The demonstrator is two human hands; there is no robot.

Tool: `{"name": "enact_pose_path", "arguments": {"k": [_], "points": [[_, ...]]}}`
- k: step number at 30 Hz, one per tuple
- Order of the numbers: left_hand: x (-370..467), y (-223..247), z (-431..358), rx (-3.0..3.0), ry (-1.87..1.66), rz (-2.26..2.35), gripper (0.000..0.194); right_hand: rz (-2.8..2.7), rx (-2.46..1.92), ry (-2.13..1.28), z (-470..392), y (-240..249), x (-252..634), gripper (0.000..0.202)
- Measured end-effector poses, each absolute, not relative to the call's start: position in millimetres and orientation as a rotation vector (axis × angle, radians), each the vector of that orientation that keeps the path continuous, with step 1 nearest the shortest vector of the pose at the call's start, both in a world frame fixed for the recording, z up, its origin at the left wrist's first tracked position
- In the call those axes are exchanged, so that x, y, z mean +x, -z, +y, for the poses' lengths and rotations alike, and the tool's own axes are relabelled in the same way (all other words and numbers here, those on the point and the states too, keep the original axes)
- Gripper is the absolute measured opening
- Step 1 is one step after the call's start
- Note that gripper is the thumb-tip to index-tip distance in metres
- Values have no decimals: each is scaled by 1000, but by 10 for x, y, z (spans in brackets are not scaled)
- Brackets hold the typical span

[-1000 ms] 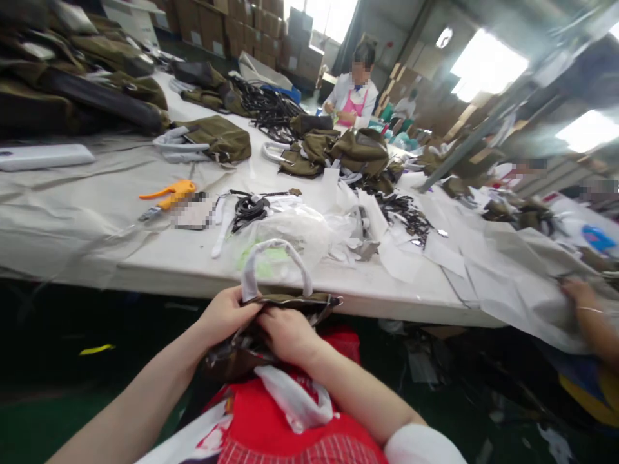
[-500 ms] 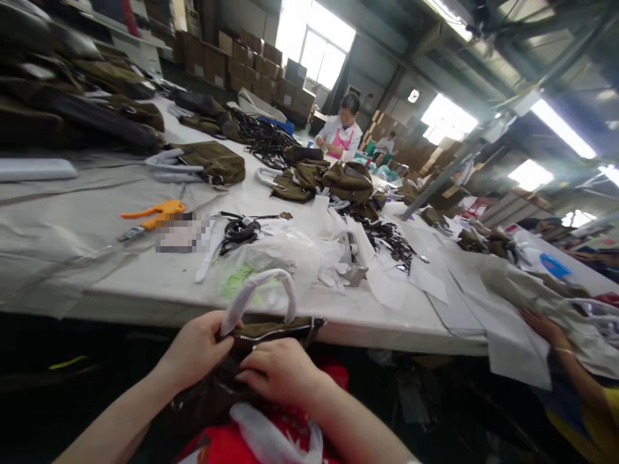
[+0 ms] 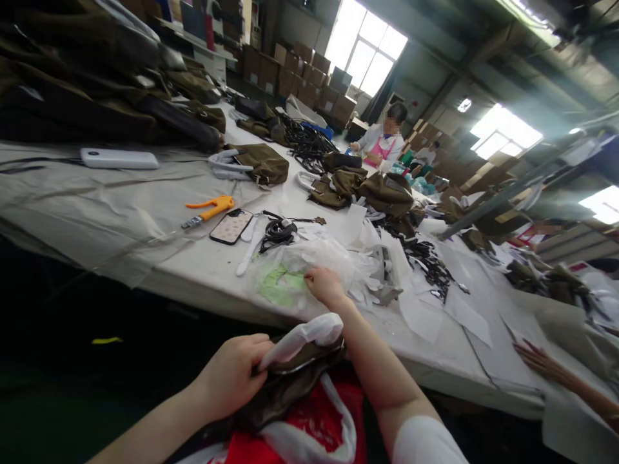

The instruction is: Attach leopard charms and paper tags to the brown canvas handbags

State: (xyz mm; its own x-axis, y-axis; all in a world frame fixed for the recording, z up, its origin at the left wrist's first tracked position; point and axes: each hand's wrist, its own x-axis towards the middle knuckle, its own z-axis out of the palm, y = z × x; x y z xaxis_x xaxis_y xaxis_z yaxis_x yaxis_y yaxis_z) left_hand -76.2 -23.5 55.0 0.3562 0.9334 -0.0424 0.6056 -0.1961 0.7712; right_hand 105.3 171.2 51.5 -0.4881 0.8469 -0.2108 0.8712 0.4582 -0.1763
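My left hand grips the top edge of a dark olive handbag near the base of a handle wrapped in white film. The handbag rests on my lap, against a red apron, and its other wrapped handle hangs down in front. My right hand is stretched over the table with curled fingers, at the edge of some light green pieces in a clear plastic bag. What those fingertips hold, if anything, is hidden.
Further back lie an orange-handled tool, a phone, a coiled black cord and a white power bank. Olive bags and black straps are piled beyond. A co-worker's hand is at right; another person works behind.
My right hand has left the handbag and reached forward to the green pieces on the table. My left hand still holds the handbag. The view has swung left.
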Motion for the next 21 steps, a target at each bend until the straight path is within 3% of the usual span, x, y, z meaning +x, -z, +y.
{"name": "enact_pose_path", "arguments": {"k": [6,12,17,21], "points": [[-813,-501,-235,1866,-602,1374,12,2566,1482,341,1666,-404,950,30],[-785,-515,-231,1867,-597,1366,12,2524,1428,360,1649,-386,909,20],[-774,-535,-249,1848,-602,1373,11,2557,1426,334,1616,-396,857,30],[-769,-556,-264,1835,-621,1379,12,2533,1380,358,1619,-420,822,23]]}}
